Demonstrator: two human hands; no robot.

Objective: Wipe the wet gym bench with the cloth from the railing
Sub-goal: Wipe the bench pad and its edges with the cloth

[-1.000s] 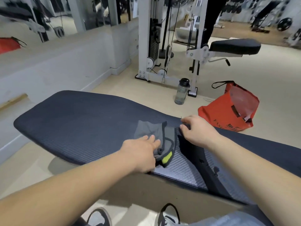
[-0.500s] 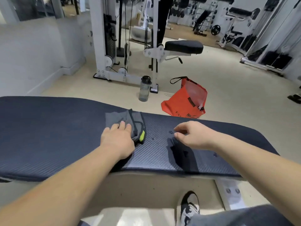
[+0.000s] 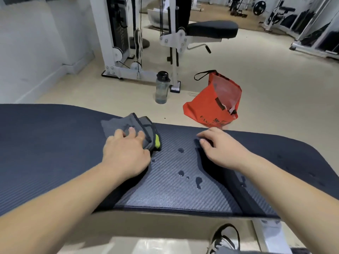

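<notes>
Cloth [image 3: 117, 123] lies bunched on the worktop [image 3: 55, 153] under my left hand [image 3: 126, 152], whose fingers press down on it, my right hand [image 3: 220, 149] resting loose and empty nearby; mid-wipe, I judge, and next I need a rightward sweep over the water drops [image 3: 181, 173].

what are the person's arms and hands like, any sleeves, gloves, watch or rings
Both the left arm and right arm are bare to the picture's edge, no sleeves in view. The left hand and right hand wear no gloves, and no watch, band or ring shows.
</notes>
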